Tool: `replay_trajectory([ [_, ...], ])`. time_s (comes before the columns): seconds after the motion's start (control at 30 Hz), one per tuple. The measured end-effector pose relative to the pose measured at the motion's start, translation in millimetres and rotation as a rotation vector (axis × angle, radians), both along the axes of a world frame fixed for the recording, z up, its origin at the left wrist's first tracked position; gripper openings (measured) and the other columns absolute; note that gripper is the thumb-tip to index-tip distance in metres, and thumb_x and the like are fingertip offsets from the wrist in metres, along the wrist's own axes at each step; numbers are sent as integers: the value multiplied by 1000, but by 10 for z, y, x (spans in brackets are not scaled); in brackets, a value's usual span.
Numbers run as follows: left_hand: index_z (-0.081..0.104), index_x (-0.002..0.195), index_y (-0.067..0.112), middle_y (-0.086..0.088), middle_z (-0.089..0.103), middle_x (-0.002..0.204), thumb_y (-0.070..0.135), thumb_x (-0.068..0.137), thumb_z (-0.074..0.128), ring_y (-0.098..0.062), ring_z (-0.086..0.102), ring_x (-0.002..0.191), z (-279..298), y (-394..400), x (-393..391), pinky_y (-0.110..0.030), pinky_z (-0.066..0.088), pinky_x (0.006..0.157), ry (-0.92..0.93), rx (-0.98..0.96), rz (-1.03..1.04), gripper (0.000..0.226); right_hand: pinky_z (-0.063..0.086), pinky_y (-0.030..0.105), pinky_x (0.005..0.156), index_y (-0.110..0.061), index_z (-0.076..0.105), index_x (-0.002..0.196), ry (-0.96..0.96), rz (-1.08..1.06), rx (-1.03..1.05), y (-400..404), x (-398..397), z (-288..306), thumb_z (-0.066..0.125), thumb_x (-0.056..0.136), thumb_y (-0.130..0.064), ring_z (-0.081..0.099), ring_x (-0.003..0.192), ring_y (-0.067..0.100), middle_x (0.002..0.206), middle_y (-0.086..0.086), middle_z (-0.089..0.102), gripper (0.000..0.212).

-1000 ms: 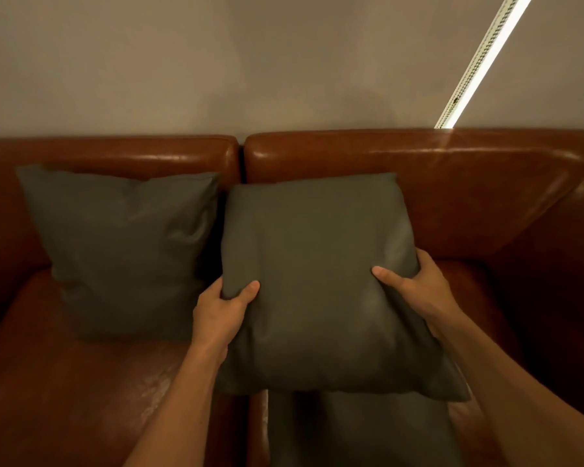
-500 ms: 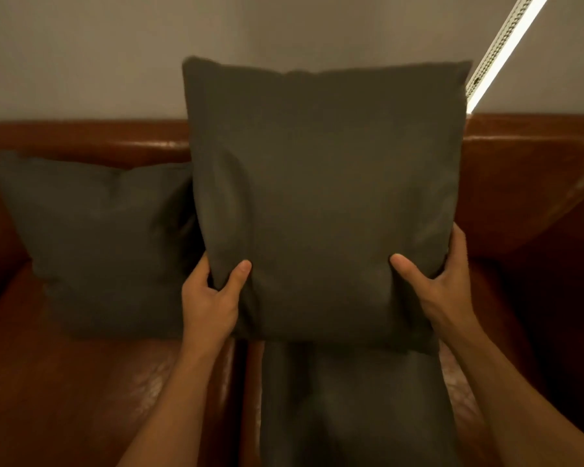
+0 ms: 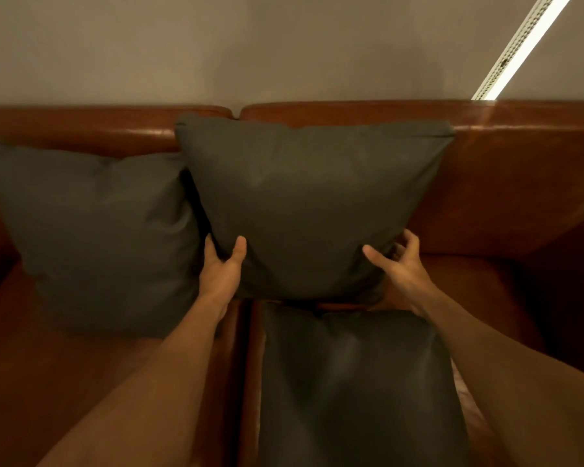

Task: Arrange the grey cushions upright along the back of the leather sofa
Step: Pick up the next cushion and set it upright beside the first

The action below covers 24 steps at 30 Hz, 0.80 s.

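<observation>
Gripping middle cushion [image 3: 311, 203] (upright)

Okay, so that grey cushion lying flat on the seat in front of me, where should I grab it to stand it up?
Take the flat cushion by its two side edges near the far corners, one hand on each side, coming from the front. It lies flat with its far edge just below the middle cushion, so lifting that end should tip it upright toward the sofa back.

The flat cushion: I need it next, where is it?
In the head view, the flat cushion lies on the right seat of the sofa, in front of the upright cushion.
</observation>
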<state>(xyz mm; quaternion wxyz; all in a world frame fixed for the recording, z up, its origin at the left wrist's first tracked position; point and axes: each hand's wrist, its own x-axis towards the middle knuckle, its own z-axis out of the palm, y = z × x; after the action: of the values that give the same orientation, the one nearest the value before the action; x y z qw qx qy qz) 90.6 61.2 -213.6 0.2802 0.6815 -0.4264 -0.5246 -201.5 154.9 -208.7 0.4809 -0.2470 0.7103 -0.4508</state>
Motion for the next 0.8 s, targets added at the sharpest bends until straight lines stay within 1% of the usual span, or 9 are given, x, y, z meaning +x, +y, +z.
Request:
replay_trajectory([
  [0.07,23,159,40,1,50,157,78,74,57,-25,51,140,-36,-44,27,-48,43,116,-50,-20,19,99,45,35,107,-27,24,151,72,-80,-58,-40,10,10,88,64,-49,48,131,14,146,-5,44,111],
  [0.13,31,156,40,2,54,153,81,72,55,-24,54,137,-20,-75,-4,-48,45,115,-49,-45,44,97,46,42,110,-32,24,153,41,-121,-52,-100,55,75,87,54,-62,51,132,17,146,-7,47,122],
  [0.23,40,153,34,1,56,150,67,88,54,-26,53,137,105,-50,-139,-46,44,115,-87,-64,88,74,48,48,107,-39,28,152,93,-113,30,-207,100,153,77,52,-80,56,130,27,144,-2,56,118],
  [0.33,49,146,29,-4,59,144,62,95,51,-33,51,135,151,-58,-212,-47,44,112,-223,-49,133,61,47,45,107,-36,32,152,166,-108,118,-278,60,188,69,72,-74,54,131,32,146,4,55,96],
  [0.4,51,143,26,-7,59,143,63,94,50,-37,52,133,150,-68,-207,-49,45,110,-273,-26,122,62,47,43,106,-33,34,152,148,-100,166,-268,33,146,71,76,-69,53,131,32,146,4,54,91],
  [0.63,51,144,25,-8,55,146,69,88,52,-37,55,130,122,-150,-137,-55,49,107,-221,98,81,71,46,54,108,-35,31,151,17,-96,176,-256,54,78,78,65,-70,53,132,32,148,2,53,104],
  [0.73,49,146,21,-7,59,144,66,92,53,-35,57,129,120,-26,-108,-51,49,108,-176,65,101,71,48,55,105,-42,32,149,-9,-70,193,-129,16,88,79,45,-83,55,130,31,147,0,53,122],
  [0.77,48,148,20,-8,59,145,67,90,54,-35,57,129,90,56,-82,-51,49,109,-177,70,107,75,48,54,105,-41,34,149,16,-51,215,-54,-7,60,78,43,-85,55,129,32,146,0,54,123],
  [0.8,47,150,19,-8,59,146,71,87,54,-35,57,131,56,153,-59,-50,48,110,-182,77,106,81,47,52,107,-38,34,150,62,-12,249,40,-20,54,78,50,-82,54,130,32,146,1,54,117],
])
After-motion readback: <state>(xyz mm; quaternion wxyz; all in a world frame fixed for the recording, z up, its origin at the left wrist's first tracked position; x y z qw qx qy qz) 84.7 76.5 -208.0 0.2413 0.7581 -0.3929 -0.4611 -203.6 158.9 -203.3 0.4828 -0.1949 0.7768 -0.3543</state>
